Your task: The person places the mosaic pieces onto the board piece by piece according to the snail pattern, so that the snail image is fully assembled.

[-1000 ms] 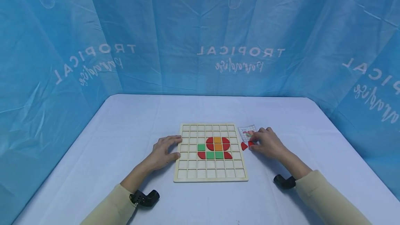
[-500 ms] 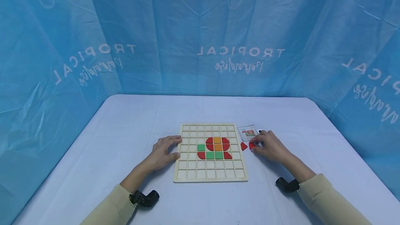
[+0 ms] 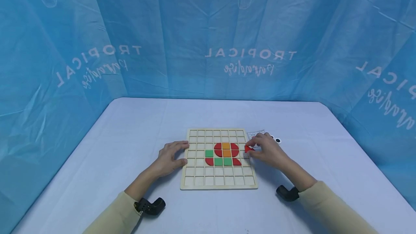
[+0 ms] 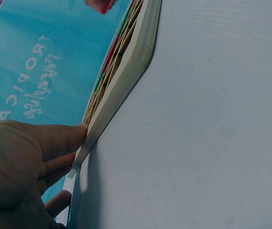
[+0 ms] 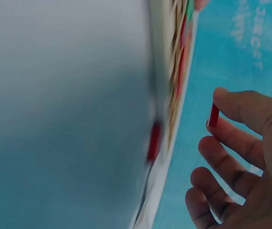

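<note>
My right hand (image 3: pixel 267 151) pinches a small flat red piece (image 5: pixel 214 115) between thumb and index finger. In the head view it hangs over the right edge of a wooden grid board (image 3: pixel 219 180). The board carries several inlaid pieces: orange squares (image 3: pixel 226 153), green squares (image 3: pixel 219 161) and red rounded pieces (image 3: pixel 234 146). My left hand (image 3: pixel 170 158) rests against the board's left edge, fingers relaxed, thumb (image 4: pixel 62 138) touching its side in the left wrist view. Another red piece (image 5: pixel 154 142) lies on the table beside the board in the right wrist view.
Behind my right hand lies a printed pattern card (image 3: pixel 255 133), partly hidden. A small white disc with a black centre (image 3: pixel 277 141) is just right of it. White cloth covers the table (image 3: pixel 146 118), and a blue curtain (image 3: pixel 208 75) stands around its back and sides.
My right hand has lifted a red piece from beside the card and moved left to the board's right edge. The white disc has come into sight. My left hand and the board have stayed put.
</note>
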Action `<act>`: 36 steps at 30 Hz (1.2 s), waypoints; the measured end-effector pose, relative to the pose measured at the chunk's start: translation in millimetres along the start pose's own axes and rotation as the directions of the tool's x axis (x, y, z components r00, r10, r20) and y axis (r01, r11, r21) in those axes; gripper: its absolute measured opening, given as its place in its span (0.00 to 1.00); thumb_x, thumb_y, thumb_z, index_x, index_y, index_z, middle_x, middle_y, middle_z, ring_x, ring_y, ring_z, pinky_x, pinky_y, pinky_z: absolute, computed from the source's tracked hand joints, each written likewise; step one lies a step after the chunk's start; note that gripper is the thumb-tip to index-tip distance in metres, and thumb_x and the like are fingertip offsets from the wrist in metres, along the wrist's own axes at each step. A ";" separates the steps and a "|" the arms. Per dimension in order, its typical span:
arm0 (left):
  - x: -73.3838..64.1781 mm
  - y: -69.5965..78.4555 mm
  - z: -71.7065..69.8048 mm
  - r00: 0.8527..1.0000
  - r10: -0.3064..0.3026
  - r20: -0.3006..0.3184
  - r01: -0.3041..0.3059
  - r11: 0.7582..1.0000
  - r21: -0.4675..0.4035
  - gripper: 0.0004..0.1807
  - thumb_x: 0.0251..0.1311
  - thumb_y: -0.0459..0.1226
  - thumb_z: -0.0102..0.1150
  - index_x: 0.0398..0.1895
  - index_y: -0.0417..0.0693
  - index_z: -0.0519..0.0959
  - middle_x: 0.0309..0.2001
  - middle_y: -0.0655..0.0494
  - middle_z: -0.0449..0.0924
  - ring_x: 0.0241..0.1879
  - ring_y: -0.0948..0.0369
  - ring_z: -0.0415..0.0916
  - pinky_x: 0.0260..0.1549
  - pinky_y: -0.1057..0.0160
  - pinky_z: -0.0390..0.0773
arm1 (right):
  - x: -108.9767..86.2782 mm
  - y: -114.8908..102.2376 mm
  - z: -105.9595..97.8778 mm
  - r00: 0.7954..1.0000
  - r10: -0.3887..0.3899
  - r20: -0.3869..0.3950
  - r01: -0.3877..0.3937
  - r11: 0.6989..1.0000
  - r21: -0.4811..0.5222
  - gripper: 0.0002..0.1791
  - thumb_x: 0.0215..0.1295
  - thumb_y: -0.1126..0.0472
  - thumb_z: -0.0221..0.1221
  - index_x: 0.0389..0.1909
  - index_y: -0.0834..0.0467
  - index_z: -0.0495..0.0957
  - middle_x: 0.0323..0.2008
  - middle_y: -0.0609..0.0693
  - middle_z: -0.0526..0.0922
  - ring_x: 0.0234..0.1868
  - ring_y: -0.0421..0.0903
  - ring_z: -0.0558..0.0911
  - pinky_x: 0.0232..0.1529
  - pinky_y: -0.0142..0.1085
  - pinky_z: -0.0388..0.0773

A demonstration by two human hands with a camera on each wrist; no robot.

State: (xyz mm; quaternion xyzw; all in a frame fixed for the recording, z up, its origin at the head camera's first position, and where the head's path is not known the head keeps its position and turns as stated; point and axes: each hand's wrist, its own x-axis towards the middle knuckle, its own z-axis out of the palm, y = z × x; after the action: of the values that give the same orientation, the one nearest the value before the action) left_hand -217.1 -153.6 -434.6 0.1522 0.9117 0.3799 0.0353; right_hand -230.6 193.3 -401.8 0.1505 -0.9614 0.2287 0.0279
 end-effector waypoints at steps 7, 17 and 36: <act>-0.2 0.8 0.1 1.000 -0.002 -0.004 0.003 1.000 0.003 0.28 0.56 0.37 0.62 0.62 0.45 0.70 0.69 0.50 0.63 0.69 0.46 0.50 0.66 0.38 0.44 | 14.3 -44.4 13.7 1.000 -0.010 0.008 0.009 0.999 0.050 0.15 0.52 0.54 0.68 0.41 0.51 0.84 0.41 0.46 0.80 0.45 0.44 0.70 0.41 0.37 0.70; -0.8 1.5 0.3 1.000 0.003 -0.003 -0.003 1.000 0.000 0.28 0.56 0.37 0.62 0.62 0.45 0.70 0.69 0.50 0.63 0.69 0.45 0.50 0.66 0.37 0.44 | 47.4 -83.8 30.9 0.992 -0.122 0.021 0.120 0.991 0.062 0.13 0.54 0.54 0.67 0.41 0.51 0.84 0.38 0.46 0.80 0.39 0.43 0.70 0.36 0.33 0.70; -1.1 2.4 -1.0 1.000 -0.004 0.006 0.004 1.000 -0.004 0.28 0.56 0.36 0.62 0.62 0.45 0.70 0.69 0.50 0.63 0.70 0.45 0.50 0.66 0.37 0.45 | 73.7 -88.2 53.0 0.989 -0.080 0.128 0.076 0.997 0.033 0.15 0.54 0.52 0.67 0.43 0.51 0.84 0.39 0.47 0.79 0.40 0.44 0.70 0.36 0.33 0.72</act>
State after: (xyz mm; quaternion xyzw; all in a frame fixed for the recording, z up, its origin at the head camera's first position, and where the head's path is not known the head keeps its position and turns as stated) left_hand -215.7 -153.0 -432.2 0.1513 0.9112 0.3811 0.0390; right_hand -273.4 74.1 -402.1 0.2030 -0.9512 0.2306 -0.0277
